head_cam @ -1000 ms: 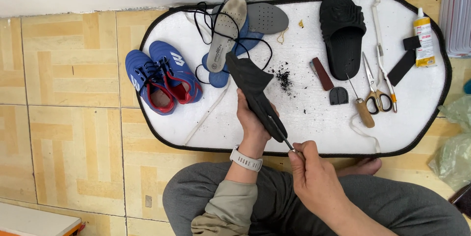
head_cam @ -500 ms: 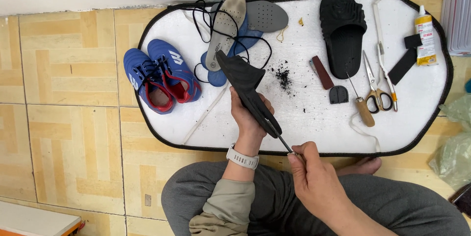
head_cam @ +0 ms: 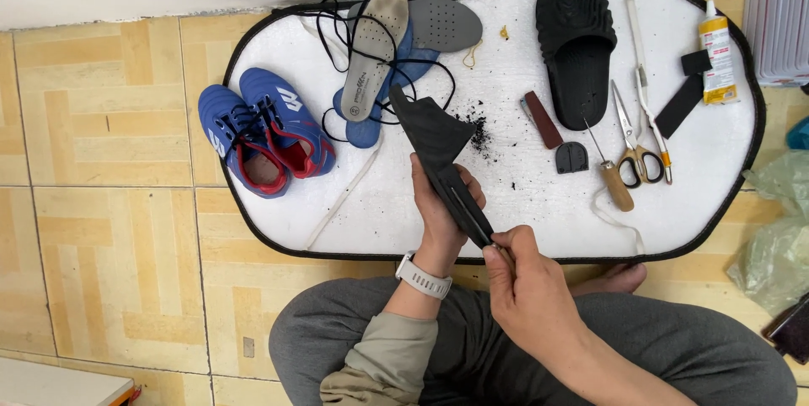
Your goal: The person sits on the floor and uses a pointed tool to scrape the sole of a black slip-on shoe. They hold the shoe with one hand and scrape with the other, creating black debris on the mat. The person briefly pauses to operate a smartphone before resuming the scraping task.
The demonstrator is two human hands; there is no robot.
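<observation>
Black rubber sole piece (head_cam: 438, 153) gripped in left hand (head_cam: 442, 212), long axis slanting down-right toward right hand (head_cam: 527, 288), pinched on thin tool (head_cam: 476, 220).

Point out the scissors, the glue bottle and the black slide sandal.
scissors (head_cam: 634, 146), head view, near the pivot.
glue bottle (head_cam: 716, 64), head view, on its body.
black slide sandal (head_cam: 577, 43), head view, on the strap.

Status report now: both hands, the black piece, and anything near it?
Left hand grips black sole piece above white mat. Right hand pinches its lower end. Blue shoe and scissors apart.
</observation>
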